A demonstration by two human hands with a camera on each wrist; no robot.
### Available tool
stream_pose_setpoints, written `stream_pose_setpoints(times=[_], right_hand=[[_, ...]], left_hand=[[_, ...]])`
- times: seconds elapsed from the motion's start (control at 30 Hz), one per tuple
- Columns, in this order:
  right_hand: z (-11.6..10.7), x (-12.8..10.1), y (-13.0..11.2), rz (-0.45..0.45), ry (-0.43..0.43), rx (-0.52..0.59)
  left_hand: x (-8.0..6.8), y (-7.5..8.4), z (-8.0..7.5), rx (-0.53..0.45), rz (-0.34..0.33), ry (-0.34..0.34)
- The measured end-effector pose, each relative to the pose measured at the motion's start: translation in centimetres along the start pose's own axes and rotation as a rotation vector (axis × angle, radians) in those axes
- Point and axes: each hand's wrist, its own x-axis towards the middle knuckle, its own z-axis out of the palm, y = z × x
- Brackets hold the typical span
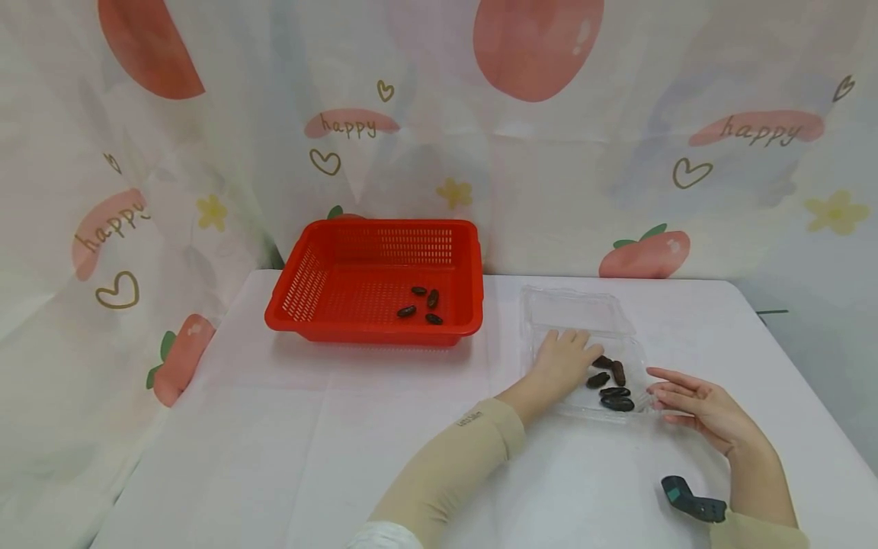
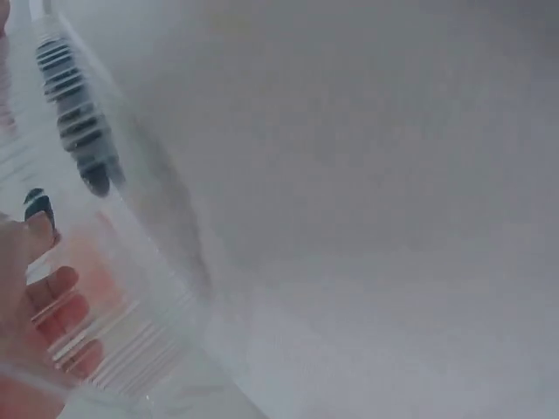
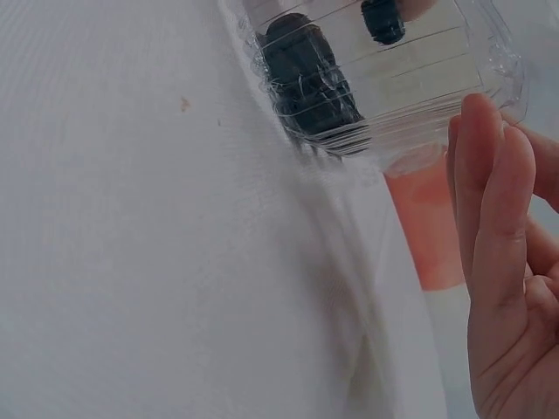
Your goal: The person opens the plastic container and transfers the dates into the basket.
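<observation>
On the white table, right of centre: clear plastic box (image 1: 583, 335) with dark dates (image 1: 610, 385)
Left hand (image 1: 564, 360): laid flat inside the box, fingers relaxed, dates at its 3 o'clock
Right hand (image 1: 696, 404): fingers straight, held against the box's 3 o'clock edge
Red basket (image 1: 373, 316): sat at 10 o'clock from the box, few dates inside

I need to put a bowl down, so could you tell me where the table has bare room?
The white table is bare in front of the red slotted plastic basket. It is crowded by the clear plastic clamshell box, between left hand and right hand.

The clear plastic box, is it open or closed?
Open. The clear plastic box has its lid flipped back, and the left hand reaches inside.
</observation>
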Motion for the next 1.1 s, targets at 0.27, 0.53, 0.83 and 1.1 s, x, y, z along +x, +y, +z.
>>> stream_pose_setpoints(times=[0.27, 0.53, 0.83, 1.1], right_hand=[[0.1, 0.0, -0.2, 0.020, 0.018, 0.012], [0.3, 0.0, -0.4, 0.036, 0.023, 0.016], [0.3, 0.0, -0.4, 0.047, 0.022, -0.017], [0.2, 0.1, -0.5, 0.060, 0.022, -0.035]], left_hand=[[-0.5, -1.8, -1.4, 0.022, 0.014, -0.004], [-1.3, -4.2, -2.3, 0.037, 0.028, 0.053], [-2.4, -7.8, -4.4, 0.014, -0.029, 0.039], [-3.0, -11.5, -4.5, 0.007, -0.134, 0.061]])
